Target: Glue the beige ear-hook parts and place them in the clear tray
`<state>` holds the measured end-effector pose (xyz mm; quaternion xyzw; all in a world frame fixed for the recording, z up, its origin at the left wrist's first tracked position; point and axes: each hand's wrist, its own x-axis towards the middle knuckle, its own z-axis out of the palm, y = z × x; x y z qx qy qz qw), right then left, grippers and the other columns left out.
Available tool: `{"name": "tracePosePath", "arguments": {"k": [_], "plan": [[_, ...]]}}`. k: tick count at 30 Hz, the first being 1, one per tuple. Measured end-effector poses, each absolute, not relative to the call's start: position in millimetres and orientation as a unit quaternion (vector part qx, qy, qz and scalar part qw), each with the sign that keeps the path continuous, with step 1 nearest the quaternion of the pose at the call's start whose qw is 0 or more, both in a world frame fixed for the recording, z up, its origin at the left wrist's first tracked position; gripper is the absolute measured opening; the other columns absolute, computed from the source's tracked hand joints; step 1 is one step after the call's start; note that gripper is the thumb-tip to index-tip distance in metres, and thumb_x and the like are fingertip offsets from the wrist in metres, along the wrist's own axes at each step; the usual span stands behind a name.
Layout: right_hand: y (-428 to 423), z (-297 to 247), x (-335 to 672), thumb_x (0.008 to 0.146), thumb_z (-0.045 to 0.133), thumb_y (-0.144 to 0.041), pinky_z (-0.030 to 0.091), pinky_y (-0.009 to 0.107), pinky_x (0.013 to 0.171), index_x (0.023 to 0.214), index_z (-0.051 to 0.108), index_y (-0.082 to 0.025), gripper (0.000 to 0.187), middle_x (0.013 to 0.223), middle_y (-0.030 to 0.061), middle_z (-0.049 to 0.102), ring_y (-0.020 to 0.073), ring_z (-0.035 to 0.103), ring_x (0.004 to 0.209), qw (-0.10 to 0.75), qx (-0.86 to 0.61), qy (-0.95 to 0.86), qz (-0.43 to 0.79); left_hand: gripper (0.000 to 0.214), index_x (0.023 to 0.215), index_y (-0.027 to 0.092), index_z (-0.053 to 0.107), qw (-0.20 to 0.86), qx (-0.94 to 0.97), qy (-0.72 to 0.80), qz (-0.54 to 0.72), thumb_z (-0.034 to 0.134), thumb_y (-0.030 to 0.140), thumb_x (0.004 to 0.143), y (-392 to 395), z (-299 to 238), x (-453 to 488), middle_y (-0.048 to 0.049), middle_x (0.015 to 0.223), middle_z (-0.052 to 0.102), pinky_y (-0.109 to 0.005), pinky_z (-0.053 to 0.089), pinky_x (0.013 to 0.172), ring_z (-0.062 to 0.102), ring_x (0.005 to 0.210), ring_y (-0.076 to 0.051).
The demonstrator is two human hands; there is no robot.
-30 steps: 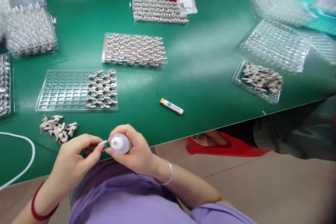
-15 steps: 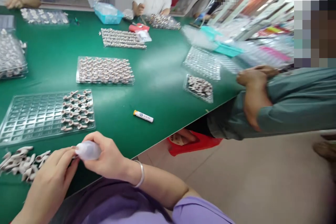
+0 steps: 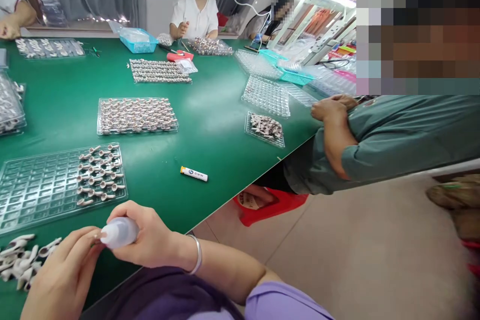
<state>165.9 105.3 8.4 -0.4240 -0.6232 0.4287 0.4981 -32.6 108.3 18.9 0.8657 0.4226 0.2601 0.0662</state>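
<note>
My right hand is wrapped round a small translucent squeeze bottle, its nozzle pointing left at my left hand. My left hand's fingers are pinched together at the nozzle tip; the small part they held a second ago is hidden now. A loose pile of small beige parts lies on the green table just left of my left hand. Beyond my hands lies a clear plastic tray with a few columns of such parts on its right side.
A white lighter lies right of the tray. Full parts trays and empty clear trays sit farther back. A person in a grey-green sleeve leans on the table's right edge. Other people work at the far end.
The view has swung up and to the right, bringing the room and the co-workers into sight. My hands stay together at the bottle's nozzle near the table's front edge.
</note>
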Motion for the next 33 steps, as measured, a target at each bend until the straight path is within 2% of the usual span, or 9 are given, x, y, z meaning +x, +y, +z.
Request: {"name": "tracePosePath", "arguments": {"k": [4, 9, 15, 19, 26, 33], "plan": [[107.5, 6.9, 168.3, 0.066, 0.076, -0.027, 0.054, 0.024, 0.070, 0.100, 0.058, -0.023, 0.039, 0.091, 0.0002, 0.068, 0.0136, 0.064, 0.075, 0.503, -0.411, -0.627, 0.429, 0.020, 0.097, 0.033, 0.067, 0.180, 0.830, 0.456, 0.267, 0.051, 0.043, 0.091, 110.5, 22.0, -35.6, 0.0005, 0.100, 0.072, -0.026, 0.056, 0.070, 0.071, 0.083, -0.021], [111.2, 7.5, 169.7, 0.068, 0.076, -0.027, 0.053, 0.023, 0.069, 0.101, 0.056, -0.023, 0.039, 0.092, -0.0002, 0.067, 0.0134, 0.064, 0.075, 0.508, -0.414, -0.624, 0.425, 0.025, 0.087, 0.030, 0.071, 0.312, 0.772, 0.484, 0.269, 0.061, 0.052, 0.083, 118.4, 36.4, -29.4, 0.0009, 0.083, 0.071, -0.020, 0.057, 0.068, 0.070, 0.073, -0.017], [112.3, 9.1, 174.0, 0.069, 0.075, -0.029, 0.053, 0.023, 0.067, 0.100, 0.057, -0.022, 0.037, 0.090, 0.0005, 0.066, 0.0128, 0.062, 0.072, 0.531, -0.367, -0.641, 0.415, 0.037, 0.084, 0.027, 0.075, 0.466, 0.658, 0.533, 0.256, 0.065, 0.062, 0.075, 114.2, 46.1, -21.7, -0.0005, 0.066, 0.070, -0.020, 0.057, 0.055, 0.067, 0.058, -0.018], [112.3, 8.0, 175.2, 0.069, 0.076, -0.029, 0.050, 0.022, 0.064, 0.099, 0.057, -0.022, 0.036, 0.085, -0.0008, 0.064, 0.0114, 0.059, 0.067, 0.542, -0.342, -0.648, 0.411, 0.037, 0.084, 0.027, 0.078, 0.516, 0.615, 0.538, 0.259, 0.070, 0.061, 0.071, 109.4, 40.3, -24.9, -0.0021, 0.064, 0.070, -0.022, 0.056, 0.053, 0.065, 0.058, -0.018], [97.6, 8.2, 177.2, 0.073, 0.074, -0.024, 0.050, 0.023, 0.060, 0.097, 0.056, -0.022, 0.031, 0.083, 0.0005, 0.065, 0.0122, 0.060, 0.066, 0.547, -0.341, -0.612, 0.459, 0.029, 0.084, 0.024, 0.080, 0.587, 0.538, 0.525, 0.301, 0.071, 0.050, 0.077, 92.4, 40.1, -13.5, -0.0014, 0.060, 0.064, -0.022, 0.049, 0.054, 0.057, 0.057, -0.014], [86.8, 7.9, 177.4, 0.075, 0.075, -0.021, 0.048, 0.023, 0.056, 0.098, 0.053, -0.022, 0.032, 0.081, -0.0003, 0.064, 0.0111, 0.058, 0.063, 0.557, -0.331, -0.594, 0.476, 0.031, 0.085, 0.020, 0.080, 0.619, 0.475, 0.543, 0.311, 0.075, 0.048, 0.074, 81.6, 45.1, -3.8, -0.0016, 0.059, 0.063, -0.021, 0.047, 0.055, 0.054, 0.058, -0.012]]}}
